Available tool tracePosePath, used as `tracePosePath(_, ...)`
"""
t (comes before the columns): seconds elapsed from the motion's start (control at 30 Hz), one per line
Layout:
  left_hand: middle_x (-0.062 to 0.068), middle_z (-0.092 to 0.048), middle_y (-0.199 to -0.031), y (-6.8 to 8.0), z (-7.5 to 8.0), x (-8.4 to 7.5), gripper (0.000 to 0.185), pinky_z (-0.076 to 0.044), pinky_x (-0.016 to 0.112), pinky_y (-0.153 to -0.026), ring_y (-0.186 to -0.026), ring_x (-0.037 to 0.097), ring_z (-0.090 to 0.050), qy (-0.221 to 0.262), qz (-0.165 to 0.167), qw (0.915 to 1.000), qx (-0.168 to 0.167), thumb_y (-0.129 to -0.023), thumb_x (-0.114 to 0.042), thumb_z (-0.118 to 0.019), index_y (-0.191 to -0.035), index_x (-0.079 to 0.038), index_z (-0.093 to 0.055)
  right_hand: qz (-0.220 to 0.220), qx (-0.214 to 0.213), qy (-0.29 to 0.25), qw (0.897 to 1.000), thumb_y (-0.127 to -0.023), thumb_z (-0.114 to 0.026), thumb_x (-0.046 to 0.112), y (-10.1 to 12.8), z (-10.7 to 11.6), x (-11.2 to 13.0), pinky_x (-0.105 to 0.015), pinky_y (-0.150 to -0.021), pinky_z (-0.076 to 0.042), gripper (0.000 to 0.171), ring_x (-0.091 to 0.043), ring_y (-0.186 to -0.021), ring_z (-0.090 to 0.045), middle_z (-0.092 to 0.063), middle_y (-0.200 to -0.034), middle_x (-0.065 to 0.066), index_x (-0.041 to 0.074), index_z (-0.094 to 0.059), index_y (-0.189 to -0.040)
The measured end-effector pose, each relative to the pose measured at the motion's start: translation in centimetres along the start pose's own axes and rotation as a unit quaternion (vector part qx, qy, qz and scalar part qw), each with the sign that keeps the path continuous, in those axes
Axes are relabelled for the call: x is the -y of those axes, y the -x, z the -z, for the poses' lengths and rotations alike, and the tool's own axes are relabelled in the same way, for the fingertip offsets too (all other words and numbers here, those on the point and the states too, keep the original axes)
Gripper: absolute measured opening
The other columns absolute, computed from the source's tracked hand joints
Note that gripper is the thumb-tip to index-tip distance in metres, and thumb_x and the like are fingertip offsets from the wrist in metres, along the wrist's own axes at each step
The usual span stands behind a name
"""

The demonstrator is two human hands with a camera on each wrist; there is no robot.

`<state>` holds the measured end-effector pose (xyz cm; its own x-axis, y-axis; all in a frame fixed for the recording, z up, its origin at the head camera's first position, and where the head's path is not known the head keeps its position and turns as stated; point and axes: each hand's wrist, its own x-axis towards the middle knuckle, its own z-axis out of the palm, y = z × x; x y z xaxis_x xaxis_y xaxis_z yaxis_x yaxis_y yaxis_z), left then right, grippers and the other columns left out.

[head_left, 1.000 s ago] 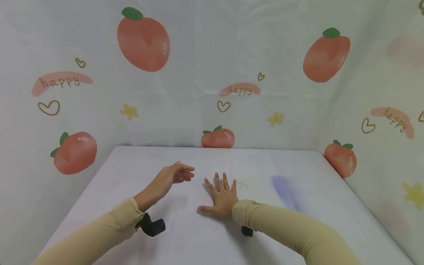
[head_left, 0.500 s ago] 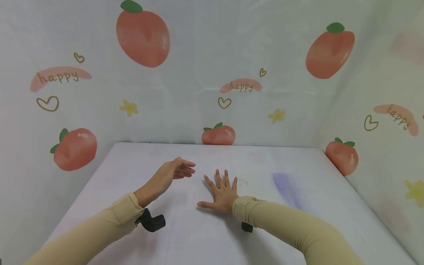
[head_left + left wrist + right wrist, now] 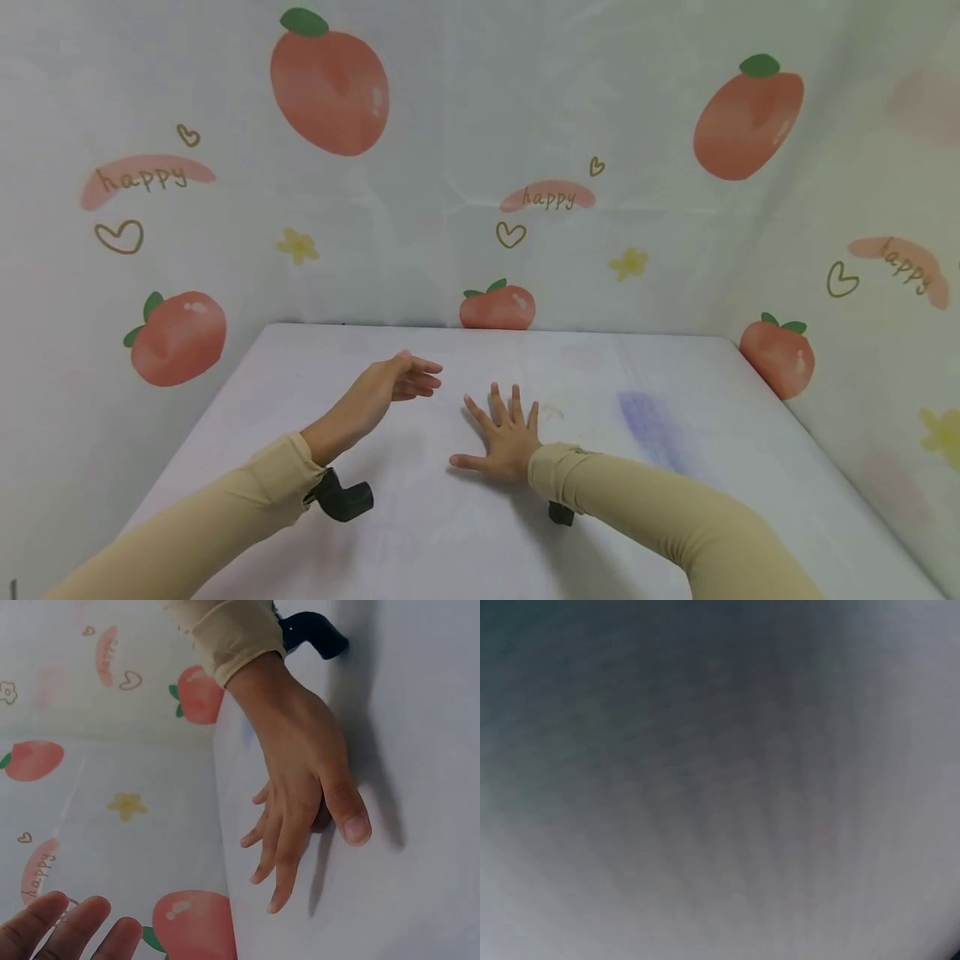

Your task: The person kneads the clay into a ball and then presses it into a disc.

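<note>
A person's right hand lies flat, palm down, fingers spread, near the middle of the white surface, while the left hand, just beside it toward the left edge, hovers on edge, fingers straight and loosely together, holding nothing.

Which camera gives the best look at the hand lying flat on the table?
The left wrist camera: the right hand fills the frame, fingers straight, flat on the table. The head camera shows it smaller, beside the raised left hand. The right wrist camera shows only a grey blur.
</note>
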<state>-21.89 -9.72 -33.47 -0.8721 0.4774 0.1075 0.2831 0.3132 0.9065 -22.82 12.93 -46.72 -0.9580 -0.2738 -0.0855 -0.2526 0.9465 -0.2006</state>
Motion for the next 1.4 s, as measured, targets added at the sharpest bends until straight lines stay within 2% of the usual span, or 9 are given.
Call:
tracePosePath(0.27,0.015,-0.068,-0.117,0.1,-0.1,-0.5,0.060,-0.044,0.049,-0.104,-0.110,0.028,-0.065,-0.005,0.007,1.0000,0.002,-0.107,-0.041,-0.019,-0.126,-0.002,-0.060,0.008,0.001,0.005,1.000,-0.077,-0.043,0.085,-0.1,0.1,0.1,-0.070,-0.111,0.003,0.097,-0.040,-0.147,0.013,0.005,-0.163,-0.012,0.040,-0.008,-0.155)
tracePosePath(0.47,0.015,-0.068,-0.117,0.0,-0.5,-0.4,0.060,-0.043,0.051,-0.104,-0.110,0.029,-0.064,-0.010,0.009,0.9999,0.003,-0.107,-0.041,-0.019,-0.126,-0.003,-0.060,0.019,-0.009,-0.002,1.000,-0.080,-0.042,0.083,0.2,0.2,-0.4,-0.068,-0.113,0.001,0.093,-0.040,-0.148,0.008,0.001,-0.163,-0.014,0.037,-0.012,-0.155)
tracePosePath(0.7,0.014,-0.068,-0.117,-0.2,-0.6,-0.5,0.060,-0.044,0.048,-0.104,-0.110,0.030,-0.064,0.003,0.009,1.0000,0.001,-0.107,-0.042,-0.020,-0.126,-0.003,-0.061,0.021,-0.002,-0.018,1.000,-0.083,-0.040,0.081,0.1,0.5,-0.8,-0.062,-0.116,0.000,0.090,-0.040,-0.149,0.005,-0.004,-0.163,-0.015,0.036,-0.013,-0.156)
tracePosePath(0.87,0.015,-0.068,-0.116,-0.3,-0.7,-0.4,0.060,-0.045,0.048,-0.103,-0.110,0.031,-0.064,0.005,0.005,1.0000,0.001,-0.107,-0.041,-0.020,-0.125,-0.002,-0.061,0.029,0.001,-0.022,0.999,-0.082,-0.041,0.081,0.2,0.3,-0.9,-0.063,-0.116,-0.003,0.090,-0.042,-0.148,-0.001,-0.010,-0.162,-0.017,0.034,-0.016,-0.155)
tracePosePath(1.13,0.013,-0.069,-0.114,-0.1,-0.9,0.0,0.061,-0.045,0.048,-0.103,-0.108,0.026,-0.065,0.002,0.022,0.9997,-0.006,-0.107,-0.044,-0.020,-0.125,-0.005,-0.062,0.031,-0.004,-0.031,0.999,-0.081,-0.038,0.083,0.3,-0.6,-0.9,-0.063,-0.116,-0.006,0.090,-0.041,-0.148,-0.005,-0.013,-0.161,-0.017,0.036,-0.017,-0.155)
tracePosePath(1.4,0.017,-0.069,-0.115,-0.4,-0.9,-0.3,0.060,-0.045,0.048,-0.102,-0.108,0.029,-0.065,0.004,-0.003,1.0000,-0.003,-0.107,-0.041,-0.021,-0.125,-0.001,-0.061,0.019,0.005,-0.043,0.999,-0.084,-0.041,0.079,0.6,0.6,-0.5,-0.064,-0.116,-0.003,0.088,-0.040,-0.149,-0.003,-0.011,-0.162,-0.017,0.035,-0.016,-0.155)
